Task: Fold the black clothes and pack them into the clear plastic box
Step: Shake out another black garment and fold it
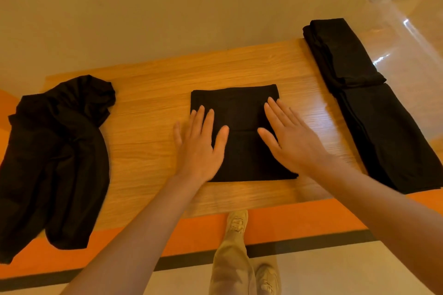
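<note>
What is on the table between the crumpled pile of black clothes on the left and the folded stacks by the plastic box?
In the head view, one folded black garment lies there, with the left hand and right hand flat on it.

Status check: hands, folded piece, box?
Left hand and right hand flat, open on folded black garment. Clear plastic box far right, nothing packed yet. Unfolded black clothes waiting left.

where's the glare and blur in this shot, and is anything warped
Head view: warm orange cast overall; glare streaks on the clear plastic box and a sheen on the wooden table right of the folded black cloth. Slight motion blur on the left hand and right hand. Wide-angle distortion bends the table edges; the black clothes show almost no fold detail.
</note>
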The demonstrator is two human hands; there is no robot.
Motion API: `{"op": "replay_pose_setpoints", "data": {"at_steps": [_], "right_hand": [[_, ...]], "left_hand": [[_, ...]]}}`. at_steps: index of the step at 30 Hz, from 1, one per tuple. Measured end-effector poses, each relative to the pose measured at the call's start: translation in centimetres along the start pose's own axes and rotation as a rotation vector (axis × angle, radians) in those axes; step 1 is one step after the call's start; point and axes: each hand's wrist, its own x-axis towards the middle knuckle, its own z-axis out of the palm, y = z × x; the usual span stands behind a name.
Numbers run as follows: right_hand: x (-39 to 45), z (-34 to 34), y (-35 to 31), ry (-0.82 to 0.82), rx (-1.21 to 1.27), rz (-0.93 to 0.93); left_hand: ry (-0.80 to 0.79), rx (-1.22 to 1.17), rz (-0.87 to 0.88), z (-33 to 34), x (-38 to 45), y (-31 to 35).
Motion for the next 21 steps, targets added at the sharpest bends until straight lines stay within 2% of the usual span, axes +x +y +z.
{"op": "replay_pose_setpoints", "data": {"at_steps": [5,9,12,15,19,21], "right_hand": [[6.9,-3.1,2.8,0.048,-0.028,0.056],[10.8,-5.2,3.0,-0.112,-0.125,0.091],[12.8,-6.7,2.9,-0.283,-0.119,0.155],[14.3,-7.2,2.5,-0.416,-0.121,0.204],[15.7,-7.6,2.6,-0.509,-0.121,0.208],[16.2,-7.8,2.9,-0.525,-0.106,0.191]], "left_hand": [[0.022,0.012,0.041,-1.2,7.9,-0.8],[0.001,0.103,0.139,-3.0,11.6,-1.5],[-0.131,0.107,0.187,-4.4,13.4,-1.8],[-0.282,0.102,0.160,-5.1,14.9,-2.1],[-0.404,0.140,0.154,-5.6,16.6,-2.3],[-0.410,0.144,0.183,-5.7,17.2,-2.3]]}}
